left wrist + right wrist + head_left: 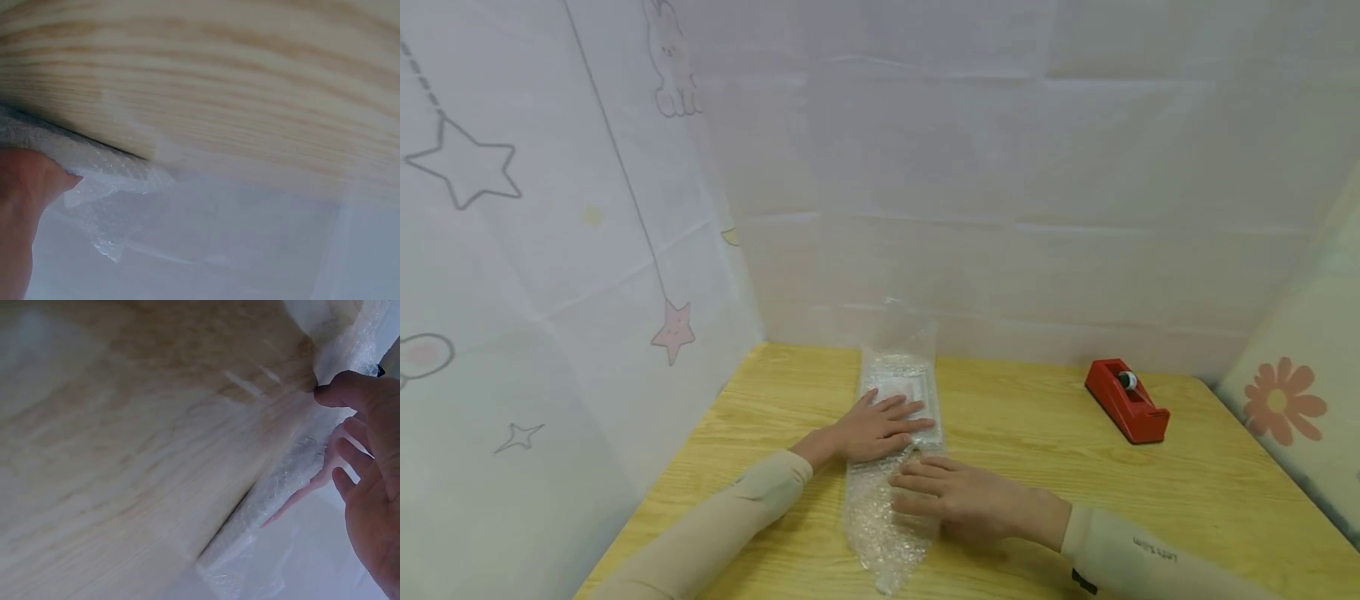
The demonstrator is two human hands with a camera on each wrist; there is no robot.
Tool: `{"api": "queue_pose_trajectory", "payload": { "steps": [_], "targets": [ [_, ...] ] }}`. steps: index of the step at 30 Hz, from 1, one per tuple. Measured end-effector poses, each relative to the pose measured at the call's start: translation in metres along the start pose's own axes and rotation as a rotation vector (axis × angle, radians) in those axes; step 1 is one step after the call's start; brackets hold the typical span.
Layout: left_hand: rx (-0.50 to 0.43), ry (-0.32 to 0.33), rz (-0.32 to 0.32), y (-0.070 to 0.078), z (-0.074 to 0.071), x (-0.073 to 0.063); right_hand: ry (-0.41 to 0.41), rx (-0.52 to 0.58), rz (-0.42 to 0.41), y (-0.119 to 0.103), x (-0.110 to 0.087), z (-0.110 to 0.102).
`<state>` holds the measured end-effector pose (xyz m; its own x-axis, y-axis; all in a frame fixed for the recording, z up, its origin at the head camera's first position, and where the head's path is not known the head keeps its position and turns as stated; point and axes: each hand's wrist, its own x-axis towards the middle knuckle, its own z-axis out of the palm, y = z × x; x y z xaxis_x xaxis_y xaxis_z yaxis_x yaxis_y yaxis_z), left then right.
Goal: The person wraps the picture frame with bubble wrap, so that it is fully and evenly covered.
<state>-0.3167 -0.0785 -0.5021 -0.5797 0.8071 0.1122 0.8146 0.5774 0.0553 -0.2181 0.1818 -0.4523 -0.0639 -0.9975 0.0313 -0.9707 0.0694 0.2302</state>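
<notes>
A strip of clear bubble wrap [880, 521] lies lengthwise on the wooden table, wrapped around a flat, pale rectangular item [928, 387] whose kind I cannot tell. My left hand [880, 429] rests with spread fingers on the wrapped item. In the left wrist view, its thumb [53, 175] lies along the wrap's edge. Nearer to me, my right hand [958, 496] reaches over the right side of the wrap, fingers loosely extended. The right wrist view has its thumb [347, 390] by the wrap's edge and the other fingers apart, gripping nothing visible.
A red tape dispenser [1127, 400] with a roll on it stands at the table's back right. The wooden table [1015, 417] meets a pale cloth backdrop [1000, 208] behind, and printed cloth hangs on both sides. The wrap's far end sticks up near the backdrop.
</notes>
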Motion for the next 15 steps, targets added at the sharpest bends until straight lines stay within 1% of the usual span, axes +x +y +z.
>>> {"api": "queue_pose_trajectory", "payload": {
  "steps": [1, 5, 8, 12, 15],
  "targets": [
    [0.001, 0.000, 0.000, 0.0002, -0.0004, 0.0005, -0.001, -0.001, 0.003, -0.0003, -0.0008, 0.0001],
    [0.009, 0.002, 0.001, 0.0005, -0.0019, 0.0017, 0.014, 0.057, 0.016, 0.0009, -0.0047, 0.0015],
    [0.008, -0.002, 0.000, 0.0010, -0.0021, 0.0011, 0.035, 0.138, 0.018, 0.0024, -0.0070, 0.0036],
    [-0.004, -0.008, -0.008, 0.0012, 0.0001, 0.0000, 0.056, 0.193, 0.026, 0.0044, -0.0092, 0.0074],
    [-0.005, -0.012, -0.012, 0.0005, 0.0009, -0.0008, 0.071, 0.249, 0.049, 0.0063, -0.0102, 0.0095]
  ]
}}
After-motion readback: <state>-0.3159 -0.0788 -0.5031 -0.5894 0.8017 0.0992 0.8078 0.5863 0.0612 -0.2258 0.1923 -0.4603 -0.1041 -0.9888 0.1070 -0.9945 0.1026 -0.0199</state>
